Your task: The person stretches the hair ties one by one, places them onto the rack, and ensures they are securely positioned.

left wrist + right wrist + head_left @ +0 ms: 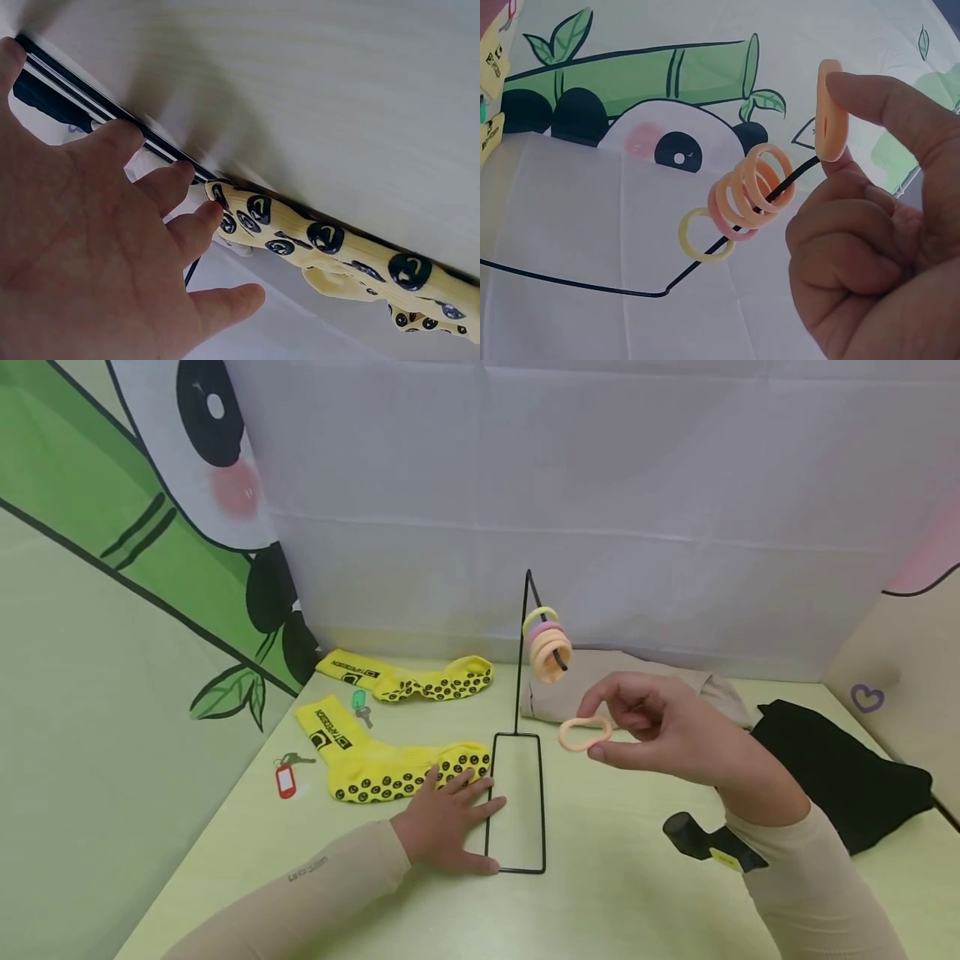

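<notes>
My right hand [663,727] pinches a peach-coloured ring [830,112] between thumb and forefinger, in front of and below the hanging rings in the head view. In the right wrist view the ring overlaps the end of the black wire stand's arm [799,172]. That arm carries several peach rings [759,191], a pink ring [546,627] and a yellow ring [686,238]. Fingers spread, my left hand [450,822] rests over the left side of the stand's rectangular base [543,802]. Its fingertips reach the toe of a yellow sock [375,768].
A second yellow sock [442,677] lies farther back. Left are a key with a green tag [359,699] and one with a red tag [286,782]. Beige cloth [622,664] lies behind the stand, and black cloth [840,768] at the right. A printed curtain [600,485] closes the back.
</notes>
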Action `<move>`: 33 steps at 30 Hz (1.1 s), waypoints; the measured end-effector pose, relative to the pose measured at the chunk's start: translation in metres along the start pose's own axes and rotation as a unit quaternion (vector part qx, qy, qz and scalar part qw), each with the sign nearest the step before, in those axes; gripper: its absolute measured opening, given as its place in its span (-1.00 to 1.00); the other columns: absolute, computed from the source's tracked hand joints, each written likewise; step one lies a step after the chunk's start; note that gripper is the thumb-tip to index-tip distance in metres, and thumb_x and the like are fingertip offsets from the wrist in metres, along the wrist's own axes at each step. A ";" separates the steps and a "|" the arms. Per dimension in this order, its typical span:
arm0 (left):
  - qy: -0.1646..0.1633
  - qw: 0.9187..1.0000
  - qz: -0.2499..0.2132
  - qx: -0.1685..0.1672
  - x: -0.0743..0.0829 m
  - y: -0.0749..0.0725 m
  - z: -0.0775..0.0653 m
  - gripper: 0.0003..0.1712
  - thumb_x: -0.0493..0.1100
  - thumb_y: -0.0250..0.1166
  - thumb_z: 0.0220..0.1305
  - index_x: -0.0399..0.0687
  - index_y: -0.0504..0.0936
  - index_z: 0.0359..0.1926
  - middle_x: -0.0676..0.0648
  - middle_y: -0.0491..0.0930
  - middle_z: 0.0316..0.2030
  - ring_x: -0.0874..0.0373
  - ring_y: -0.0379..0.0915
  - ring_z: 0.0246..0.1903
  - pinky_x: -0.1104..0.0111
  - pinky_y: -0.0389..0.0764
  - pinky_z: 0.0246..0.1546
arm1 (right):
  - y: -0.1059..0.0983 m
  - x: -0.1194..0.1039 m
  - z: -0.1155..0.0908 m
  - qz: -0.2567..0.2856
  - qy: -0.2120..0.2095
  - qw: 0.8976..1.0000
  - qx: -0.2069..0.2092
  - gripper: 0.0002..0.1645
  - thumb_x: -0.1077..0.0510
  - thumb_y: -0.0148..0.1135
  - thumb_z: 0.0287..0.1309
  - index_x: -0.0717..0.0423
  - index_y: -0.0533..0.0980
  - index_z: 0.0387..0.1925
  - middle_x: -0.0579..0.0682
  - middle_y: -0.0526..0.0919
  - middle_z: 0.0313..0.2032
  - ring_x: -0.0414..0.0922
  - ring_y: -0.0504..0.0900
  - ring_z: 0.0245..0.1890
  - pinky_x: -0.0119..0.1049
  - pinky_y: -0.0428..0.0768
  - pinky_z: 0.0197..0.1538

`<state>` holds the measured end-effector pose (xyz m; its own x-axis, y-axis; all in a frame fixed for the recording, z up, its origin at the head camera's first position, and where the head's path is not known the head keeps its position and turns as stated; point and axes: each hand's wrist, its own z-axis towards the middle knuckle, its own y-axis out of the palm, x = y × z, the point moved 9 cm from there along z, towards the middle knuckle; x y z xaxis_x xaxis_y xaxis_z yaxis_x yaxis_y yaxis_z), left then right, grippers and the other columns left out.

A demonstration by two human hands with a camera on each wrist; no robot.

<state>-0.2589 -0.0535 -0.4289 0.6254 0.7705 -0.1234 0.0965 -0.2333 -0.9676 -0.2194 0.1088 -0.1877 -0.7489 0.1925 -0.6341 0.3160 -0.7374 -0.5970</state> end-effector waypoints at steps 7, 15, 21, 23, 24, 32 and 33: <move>0.002 1.000 0.002 0.003 -0.001 0.001 0.003 0.02 0.69 -0.22 -0.07 0.44 0.03 0.40 0.08 -0.01 0.43 -0.02 -0.13 0.42 -0.24 -0.05 0.25 | -0.010 -0.002 0.002 0.039 0.002 0.998 0.048 -0.55 0.51 0.31 -0.15 0.06 0.49 -0.22 -0.02 0.01 -0.64 -0.17 -0.02 -0.72 -0.34 0.08 -0.66; 0.001 1.000 -0.007 -0.003 0.000 0.004 0.003 0.02 0.70 -0.22 -0.08 0.44 0.02 0.40 0.08 -0.02 0.44 -0.02 -0.13 0.42 -0.24 -0.05 0.26 | -0.016 0.000 0.008 0.088 -0.028 0.988 0.123 -0.49 0.59 0.27 -0.20 0.08 0.53 -0.20 -0.02 0.03 -0.62 -0.16 0.00 -0.67 -0.33 0.00 -0.68; 0.001 1.000 -0.002 0.002 0.000 0.002 0.005 0.02 0.69 -0.21 -0.08 0.44 0.04 0.39 0.08 -0.01 0.43 -0.01 -0.12 0.42 -0.24 -0.04 0.26 | -0.017 0.009 0.017 0.081 -0.003 0.987 0.140 -0.44 0.56 0.30 -0.20 0.06 0.51 -0.12 0.00 0.00 -0.63 -0.15 0.00 -0.65 -0.31 0.01 -0.67; 0.002 1.000 -0.001 0.005 0.000 0.003 0.006 0.02 0.70 -0.21 -0.08 0.44 0.04 0.39 0.08 0.00 0.43 -0.01 -0.11 0.42 -0.24 -0.04 0.25 | -0.016 0.013 0.017 0.079 -0.002 0.988 0.133 -0.40 0.54 0.31 -0.19 0.07 0.48 -0.06 0.00 -0.02 -0.63 -0.15 0.00 -0.65 -0.32 0.03 -0.67; 0.002 1.000 0.001 0.005 0.000 0.003 0.007 0.02 0.70 -0.21 -0.08 0.44 0.04 0.39 0.08 0.00 0.43 -0.01 -0.11 0.42 -0.23 -0.04 0.25 | -0.015 0.015 0.016 0.078 -0.002 0.988 0.130 -0.38 0.53 0.31 -0.17 0.06 0.46 -0.02 -0.01 -0.02 -0.63 -0.16 -0.01 -0.66 -0.32 0.03 -0.67; -0.004 1.000 0.000 0.009 -0.007 -0.002 0.008 0.05 0.71 -0.15 -0.14 0.41 0.14 0.37 0.06 0.09 0.41 -0.03 -0.07 0.41 -0.26 -0.12 0.26 | -0.004 0.042 -0.006 0.115 0.018 0.983 0.140 -0.45 0.51 0.23 -0.04 -0.01 0.48 -0.03 -0.01 -0.01 -0.62 -0.13 -0.03 -0.66 -0.28 0.03 -0.66; -0.005 1.000 0.000 0.010 -0.008 -0.005 0.009 0.06 0.72 -0.14 -0.16 0.40 0.16 0.36 0.05 0.11 0.40 -0.03 -0.06 0.41 -0.26 -0.13 0.26 | -0.002 0.050 -0.009 0.107 0.036 0.983 0.143 -0.50 0.49 0.22 -0.02 -0.02 0.49 -0.06 -0.01 0.00 -0.62 -0.14 -0.02 -0.66 -0.29 0.04 -0.66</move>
<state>-0.2715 -0.0534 -0.4251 0.6170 0.7767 -0.1264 0.0799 -0.2216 -0.9718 -0.2523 0.1256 -0.2233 -0.6364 0.0502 -0.7697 0.2783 -0.9157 -0.2899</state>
